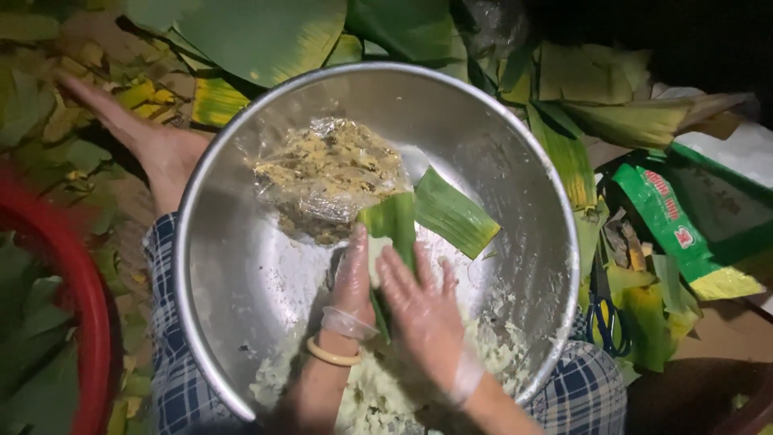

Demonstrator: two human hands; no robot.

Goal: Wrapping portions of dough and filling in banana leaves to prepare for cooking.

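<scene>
Both gloved hands, left hand point(352, 278) and right hand point(420, 310), clasp the folded banana leaf point(427, 213), its length running up-right away from them.

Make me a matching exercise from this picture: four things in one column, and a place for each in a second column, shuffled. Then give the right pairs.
Things:
1. plastic bag of filling
2. scissors
3. red tub
4. folded leaf strip

Places:
A. at the left edge of the view
B. on the ground right of the metal bowl, among leaf scraps
C. in the bowl's far half, left of the middle
D. at the fingertips of the gloved hands, left hand and right hand

Pairs: 1-C, 2-B, 3-A, 4-D
</scene>
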